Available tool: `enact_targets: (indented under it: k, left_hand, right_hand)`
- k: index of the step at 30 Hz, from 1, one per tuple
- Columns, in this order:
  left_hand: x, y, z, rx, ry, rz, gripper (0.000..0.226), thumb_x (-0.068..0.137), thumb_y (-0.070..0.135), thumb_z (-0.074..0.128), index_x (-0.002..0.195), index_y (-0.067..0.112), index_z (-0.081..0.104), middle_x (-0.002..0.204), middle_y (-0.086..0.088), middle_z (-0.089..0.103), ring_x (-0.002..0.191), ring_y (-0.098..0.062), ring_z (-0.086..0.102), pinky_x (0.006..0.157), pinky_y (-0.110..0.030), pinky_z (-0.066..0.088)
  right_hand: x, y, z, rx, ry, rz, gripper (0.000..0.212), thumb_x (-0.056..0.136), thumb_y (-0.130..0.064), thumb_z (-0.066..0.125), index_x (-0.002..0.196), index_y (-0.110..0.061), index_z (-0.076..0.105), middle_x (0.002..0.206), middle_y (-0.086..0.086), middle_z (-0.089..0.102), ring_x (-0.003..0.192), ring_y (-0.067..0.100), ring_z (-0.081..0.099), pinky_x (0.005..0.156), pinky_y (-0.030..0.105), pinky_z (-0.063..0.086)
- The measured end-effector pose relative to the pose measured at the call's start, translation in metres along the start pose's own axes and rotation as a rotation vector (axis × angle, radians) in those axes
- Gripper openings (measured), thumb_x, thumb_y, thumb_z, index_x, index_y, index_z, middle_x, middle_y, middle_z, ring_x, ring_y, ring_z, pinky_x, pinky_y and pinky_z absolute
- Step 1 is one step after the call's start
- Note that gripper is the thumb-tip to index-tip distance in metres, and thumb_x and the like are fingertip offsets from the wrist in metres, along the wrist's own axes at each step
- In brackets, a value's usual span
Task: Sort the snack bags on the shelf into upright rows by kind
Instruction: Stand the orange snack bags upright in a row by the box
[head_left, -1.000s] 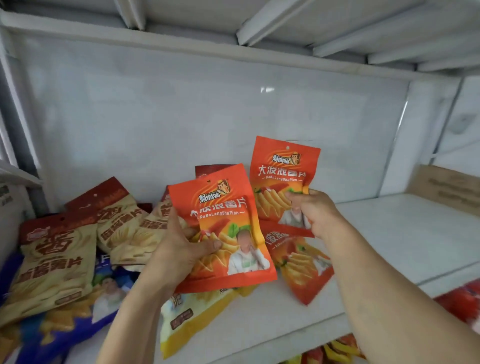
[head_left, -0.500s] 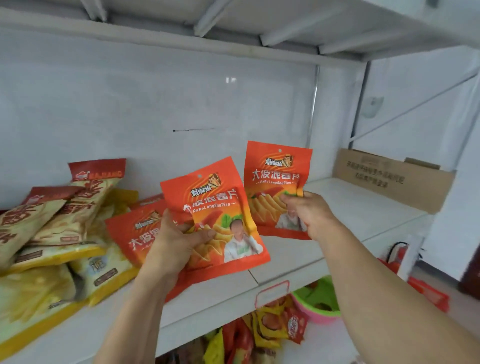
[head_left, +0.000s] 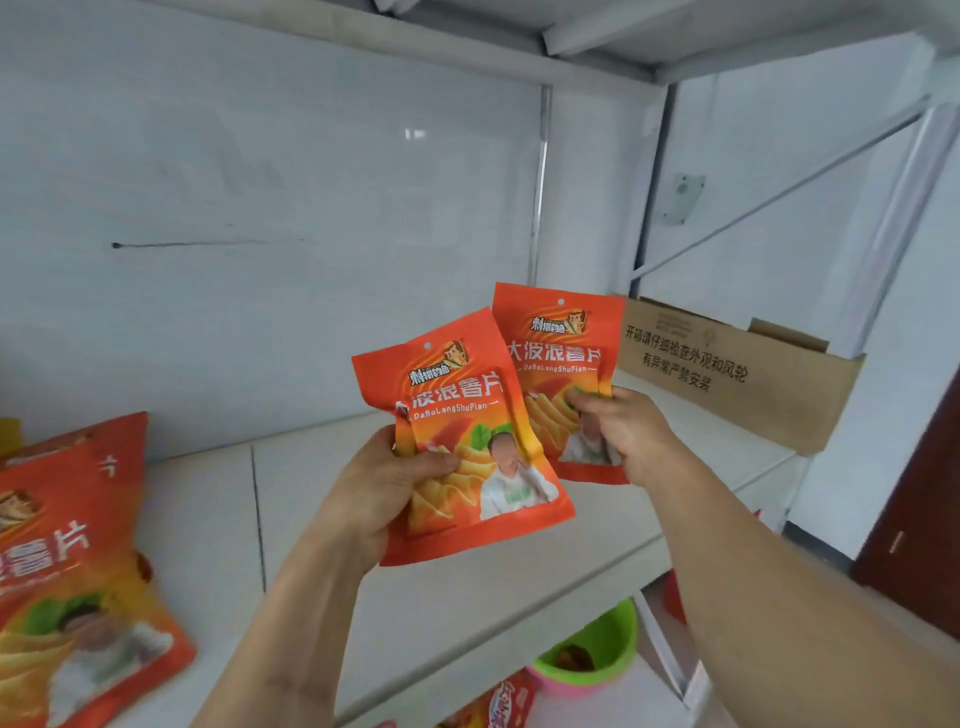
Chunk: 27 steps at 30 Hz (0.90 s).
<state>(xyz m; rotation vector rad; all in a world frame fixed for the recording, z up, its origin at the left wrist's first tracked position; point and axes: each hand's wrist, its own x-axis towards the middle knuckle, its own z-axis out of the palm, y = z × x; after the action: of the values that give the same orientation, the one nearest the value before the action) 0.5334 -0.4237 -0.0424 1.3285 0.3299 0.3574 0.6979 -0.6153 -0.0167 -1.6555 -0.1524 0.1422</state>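
Observation:
Two orange chip bags of the same kind are held up in front of the white shelf (head_left: 467, 577). My left hand (head_left: 374, 499) grips the nearer orange bag (head_left: 457, 410) by its left side, thumb across the front. The farther orange bag (head_left: 558, 343) is pinched at its right side by my right hand (head_left: 623, 431) and partly hidden behind the nearer one. Both bags are upright and above the shelf board, not touching it. More orange bags (head_left: 62, 571) lie flat at the left edge of the view.
A flattened cardboard box (head_left: 737, 374) leans against the back at the shelf's right end. The white back panel (head_left: 260, 208) closes the shelf behind. Below the shelf sit a green bowl (head_left: 597, 654) and some red snack packs (head_left: 498, 706).
The view has swung right along the shelf, so the pile of yellow and red bags has left the frame. Both hands still hold their orange bags, now closer together and overlapping.

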Motion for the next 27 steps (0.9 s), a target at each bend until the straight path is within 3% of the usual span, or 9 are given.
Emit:
enact_targets:
  k: [2, 6, 11, 14, 16, 17, 21, 24, 27]
  left_hand:
    - [0.025, 0.0, 0.02, 0.024, -0.033, -0.025, 0.042, 0.078, -0.005, 0.075, 0.118, 0.002, 0.064, 0.103, -0.016, 0.077, 0.089, -0.033, 0.075, 0.077, -0.038, 0.06]
    - [0.073, 0.003, 0.056, 0.063, -0.062, -0.041, 0.036, 0.079, -0.006, 0.074, 0.113, 0.004, 0.065, 0.1, -0.016, 0.078, 0.083, -0.03, 0.076, 0.069, -0.035, 0.06]
    - [0.126, -0.004, 0.095, 0.126, -0.011, -0.03, 0.041, 0.078, -0.003, 0.078, 0.114, 0.01, 0.063, 0.101, -0.01, 0.078, 0.092, -0.032, 0.076, 0.089, -0.048, 0.059]
    - [0.154, -0.013, 0.121, 0.145, 0.038, -0.025, 0.041, 0.079, -0.001, 0.078, 0.114, 0.014, 0.063, 0.101, -0.008, 0.078, 0.093, -0.031, 0.076, 0.091, -0.051, 0.058]
    - [0.17, -0.021, 0.141, 0.146, 0.074, -0.028, 0.042, 0.079, 0.0, 0.079, 0.114, 0.015, 0.062, 0.102, -0.008, 0.078, 0.093, -0.031, 0.076, 0.092, -0.052, 0.057]
    - [0.178, -0.026, 0.151, 0.148, 0.097, -0.032, 0.042, 0.079, -0.001, 0.079, 0.115, 0.015, 0.062, 0.102, -0.009, 0.078, 0.093, -0.032, 0.076, 0.092, -0.053, 0.057]
    - [0.205, -0.043, 0.195, 0.138, 0.204, -0.041, 0.043, 0.079, -0.005, 0.076, 0.117, 0.009, 0.061, 0.104, -0.013, 0.077, 0.095, -0.035, 0.075, 0.091, -0.053, 0.058]
    - [0.223, -0.056, 0.225, 0.138, 0.272, -0.049, 0.041, 0.079, -0.005, 0.076, 0.115, 0.009, 0.063, 0.102, -0.012, 0.078, 0.093, -0.034, 0.075, 0.091, -0.052, 0.058]
    - [0.241, -0.07, 0.245, 0.183, 0.321, -0.053, 0.041, 0.078, -0.001, 0.079, 0.113, 0.012, 0.063, 0.101, -0.01, 0.078, 0.093, -0.033, 0.075, 0.092, -0.054, 0.057]
  right_hand:
    - [0.03, 0.0, -0.012, -0.017, 0.007, 0.003, 0.016, 0.089, -0.02, 0.074, 0.079, -0.011, 0.066, 0.039, -0.005, 0.055, 0.024, 0.004, 0.044, 0.027, 0.013, 0.028]
    - [0.091, 0.004, -0.03, -0.056, 0.003, 0.018, 0.013, 0.088, -0.022, 0.074, 0.086, -0.01, 0.07, 0.039, -0.005, 0.057, 0.026, 0.004, 0.048, 0.028, 0.014, 0.03]
    - [0.164, 0.01, -0.052, -0.078, -0.04, 0.039, 0.008, 0.092, -0.018, 0.07, 0.087, -0.012, 0.068, 0.037, -0.006, 0.056, 0.024, 0.003, 0.046, 0.029, 0.012, 0.032]
    - [0.215, 0.022, -0.062, -0.028, -0.107, 0.036, 0.014, 0.087, -0.02, 0.076, 0.096, -0.009, 0.072, 0.068, 0.004, 0.075, 0.052, 0.015, 0.068, 0.062, 0.033, 0.059]
    - [0.247, 0.029, -0.071, -0.055, -0.171, 0.021, 0.005, 0.086, -0.016, 0.076, 0.09, -0.014, 0.074, 0.082, 0.009, 0.078, 0.071, 0.025, 0.073, 0.082, 0.047, 0.06]
    - [0.263, 0.031, -0.077, -0.058, -0.193, 0.013, 0.004, 0.086, -0.011, 0.075, 0.086, -0.015, 0.073, 0.084, 0.009, 0.078, 0.073, 0.025, 0.073, 0.082, 0.047, 0.06]
    - [0.314, 0.036, -0.096, -0.02, -0.319, -0.011, 0.008, 0.088, -0.008, 0.073, 0.081, -0.012, 0.07, 0.07, 0.006, 0.073, 0.047, 0.01, 0.064, 0.047, 0.022, 0.05]
    - [0.341, 0.038, -0.101, -0.029, -0.412, 0.014, 0.009, 0.092, -0.011, 0.069, 0.084, -0.006, 0.068, 0.05, 0.0, 0.063, 0.033, 0.006, 0.054, 0.034, 0.015, 0.039]
    - [0.358, 0.044, -0.099, -0.083, -0.44, 0.038, 0.026, 0.095, -0.029, 0.066, 0.079, -0.009, 0.066, 0.044, 0.002, 0.057, 0.026, 0.01, 0.047, 0.032, 0.016, 0.03]
